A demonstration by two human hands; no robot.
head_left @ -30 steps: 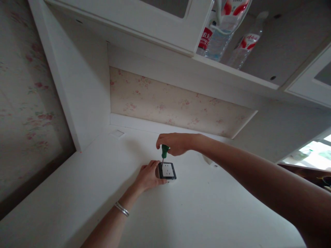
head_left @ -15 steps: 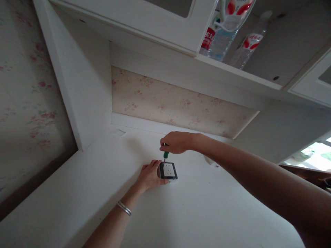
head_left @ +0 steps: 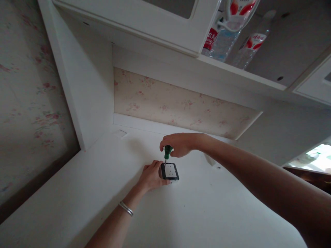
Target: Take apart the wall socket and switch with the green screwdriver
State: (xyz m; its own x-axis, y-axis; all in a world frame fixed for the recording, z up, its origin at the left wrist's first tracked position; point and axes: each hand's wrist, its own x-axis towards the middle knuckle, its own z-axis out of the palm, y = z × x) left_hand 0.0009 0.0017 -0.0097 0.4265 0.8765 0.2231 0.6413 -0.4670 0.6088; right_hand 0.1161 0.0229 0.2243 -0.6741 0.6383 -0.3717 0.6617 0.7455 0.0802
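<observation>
right hand (head_left: pixel 178 144) fist-grips screwdriver (head_left: pixel 167 152), seemingly upright on socket (head_left: pixel 170 171).

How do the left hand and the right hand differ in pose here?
The right hand grips a green screwdriver above the socket; the left hand, without a tool, holds the socket by its side. The left wrist wears a bracelet; the right wrist has none. Both hands are bare.

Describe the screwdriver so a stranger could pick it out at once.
Below the flowered wallpaper panel lies a white surface, where the left hand steadies a black-framed socket. The screwdriver stands upright in the right hand just above it, tip on the socket; its handle is the only green thing near the hands.
</observation>
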